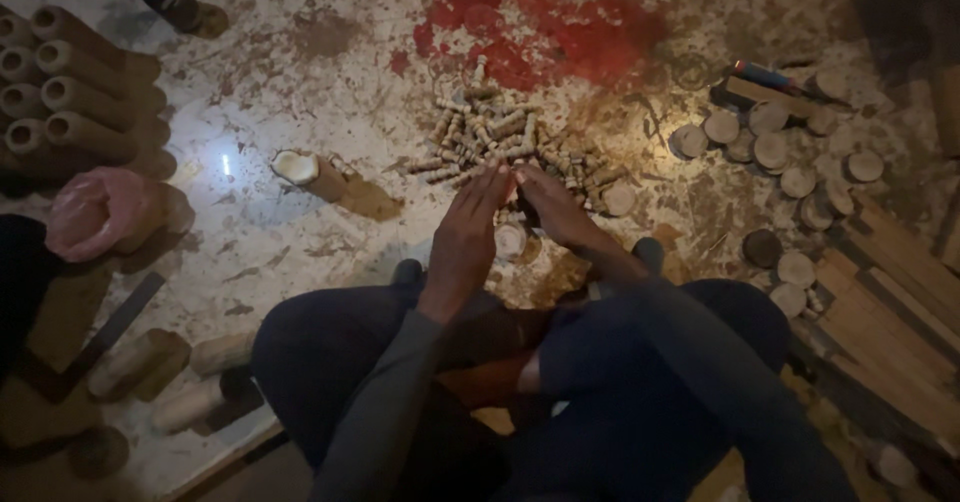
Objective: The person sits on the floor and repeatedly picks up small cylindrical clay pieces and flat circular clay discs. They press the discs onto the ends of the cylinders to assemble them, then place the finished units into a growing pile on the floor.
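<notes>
**Hands over a pile of turned wooden pegs, dim light**

Both hands meet fingertip to fingertip above a small pale round wooden piece (510,239) standing on the stained, speckled floor (300,82). The left hand (468,234) is flat, fingers straight and pressed together, edge-on to the camera. The right hand (553,205) slopes down toward it, fingers also together, and neither hand grips anything that I can see. The round piece sits just below the fingertips, in the gap under the palms (partly hidden, so touching or not is hard to tell).

Right behind the fingertips lies a heap of short knobbly turned pegs (495,134), matte and tan. To the right are flat sawn wooden discs (775,147) and rough planks (900,302). Far left, stacked hollow tubes (60,82) get cut off by the frame edge. A red stain (560,27) marks the floor up top
</notes>
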A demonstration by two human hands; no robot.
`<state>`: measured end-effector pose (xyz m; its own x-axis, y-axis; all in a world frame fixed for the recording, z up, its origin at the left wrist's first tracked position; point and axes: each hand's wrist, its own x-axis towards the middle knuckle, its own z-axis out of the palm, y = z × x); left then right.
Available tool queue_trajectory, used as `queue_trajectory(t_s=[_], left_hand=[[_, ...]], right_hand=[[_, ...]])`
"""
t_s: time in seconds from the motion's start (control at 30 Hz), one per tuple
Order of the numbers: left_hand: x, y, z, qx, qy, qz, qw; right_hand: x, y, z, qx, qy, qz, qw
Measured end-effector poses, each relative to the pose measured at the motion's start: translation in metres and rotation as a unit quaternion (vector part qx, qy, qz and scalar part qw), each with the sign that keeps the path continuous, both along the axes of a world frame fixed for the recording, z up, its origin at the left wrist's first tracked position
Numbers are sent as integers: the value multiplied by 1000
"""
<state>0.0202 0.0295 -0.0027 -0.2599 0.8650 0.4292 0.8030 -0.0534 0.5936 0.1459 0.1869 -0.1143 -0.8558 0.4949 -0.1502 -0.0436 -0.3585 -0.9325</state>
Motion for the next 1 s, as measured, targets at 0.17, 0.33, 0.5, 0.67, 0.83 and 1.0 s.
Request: queue_trajectory(t_s=[0.17, 0.33, 0.5, 0.67, 0.83, 1.0], left_hand=[[-3, -4, 2, -8, -23, 5, 1000], [-1, -5, 0, -18, -31, -3, 999], [-2, -6, -4, 3, -38, -19, 999], [-1, -4, -9, 11, -2, -15, 1000], [-1, -3, -11, -6, 6, 7, 1000], [-3, -3, -12, -3, -26, 8, 1000]], right_hand=[[5, -2, 5, 256, -72, 4, 964], [11, 0, 9, 284, -126, 34, 950], [14, 3, 7, 242, -154, 43, 957], [12, -1, 14, 271, -110, 48, 955], [10, -6, 32, 372, -114, 48, 920], [9, -14, 29, 359, -141, 61, 920]])
